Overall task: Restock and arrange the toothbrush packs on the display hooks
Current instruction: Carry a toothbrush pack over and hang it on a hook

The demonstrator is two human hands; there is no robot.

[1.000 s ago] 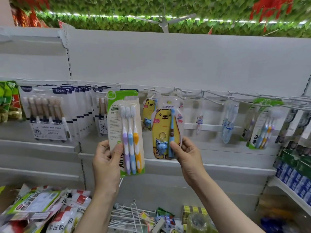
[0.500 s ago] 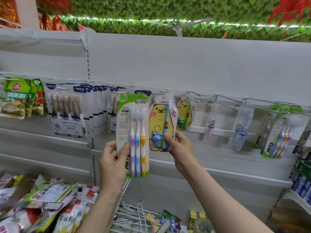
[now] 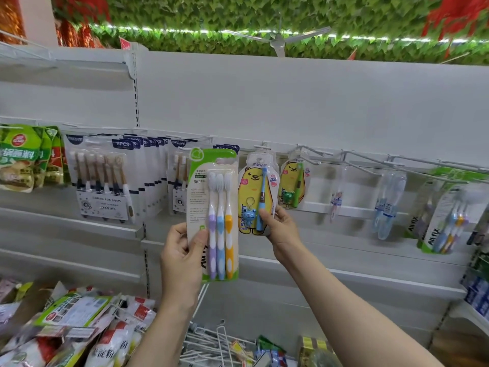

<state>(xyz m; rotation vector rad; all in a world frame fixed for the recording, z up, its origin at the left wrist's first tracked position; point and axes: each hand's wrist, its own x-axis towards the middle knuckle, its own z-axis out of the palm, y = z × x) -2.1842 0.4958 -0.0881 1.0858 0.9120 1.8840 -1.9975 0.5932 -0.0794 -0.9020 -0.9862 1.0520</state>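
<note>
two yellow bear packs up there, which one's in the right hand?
The bear pack with the blue brush: the right hand pinches its lower edge. The other bear pack, with a green brush, hangs untouched further right.

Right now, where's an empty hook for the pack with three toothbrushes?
The long white wire hooks right of the second yellow bear pack look barest, with only a few clear packs hanging at the back. The left is crowded: white six-brush packs overlap. The left hand holds the green three-brush pack.
</note>
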